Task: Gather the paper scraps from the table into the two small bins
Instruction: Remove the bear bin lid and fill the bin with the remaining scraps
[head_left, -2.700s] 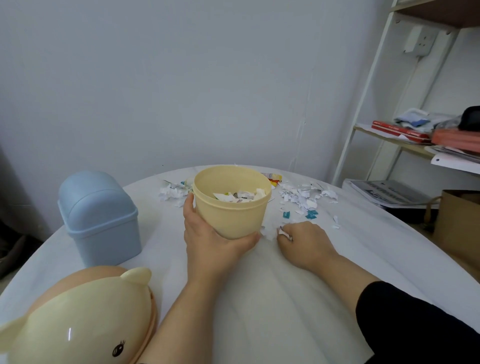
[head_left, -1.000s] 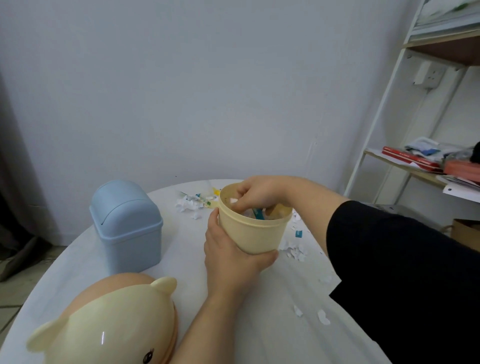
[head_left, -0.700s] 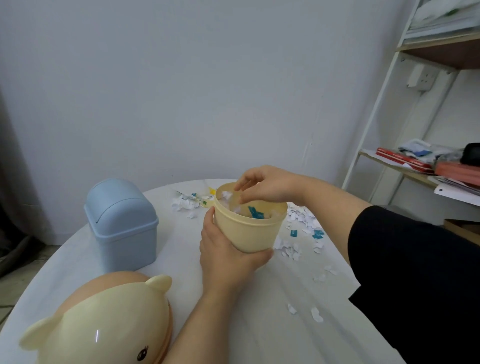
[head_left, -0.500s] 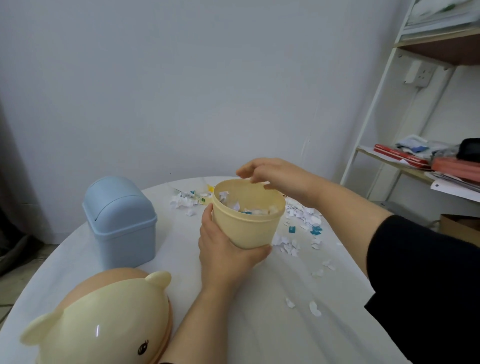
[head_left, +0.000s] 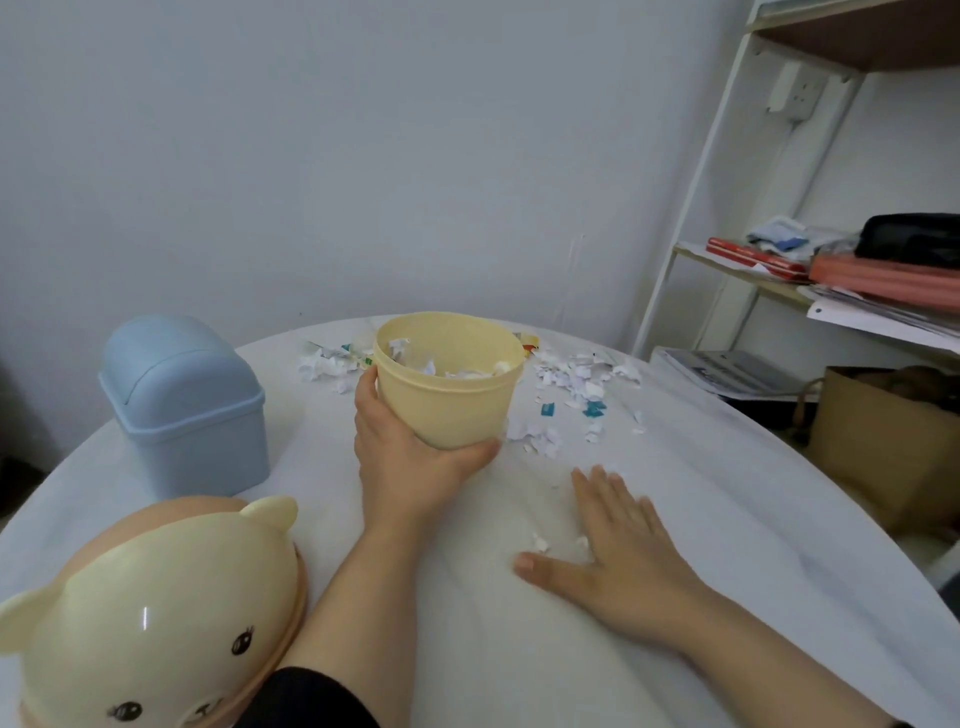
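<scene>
My left hand (head_left: 410, 462) grips the base of a lidless yellow bin (head_left: 448, 379) that holds paper scraps, tilted slightly toward me. My right hand (head_left: 618, 540) lies flat on the white table (head_left: 727, 493), fingers straight, beside two small white scraps (head_left: 540, 543). A spread of white and teal scraps (head_left: 571, 384) lies right of the yellow bin. More scraps (head_left: 327, 364) sit behind it on the left. A blue bin (head_left: 182, 405) with a swing lid stands at the left.
A bear-faced yellow lid (head_left: 150, 618) lies at the near left table edge. A white shelf (head_left: 841, 270) with books and papers stands at the right. A brown paper bag (head_left: 883, 431) sits below it, beside the table's right edge.
My right hand left the rim of the yellow bin and came down flat on the table near me. The left hand kept its hold on the bin.
</scene>
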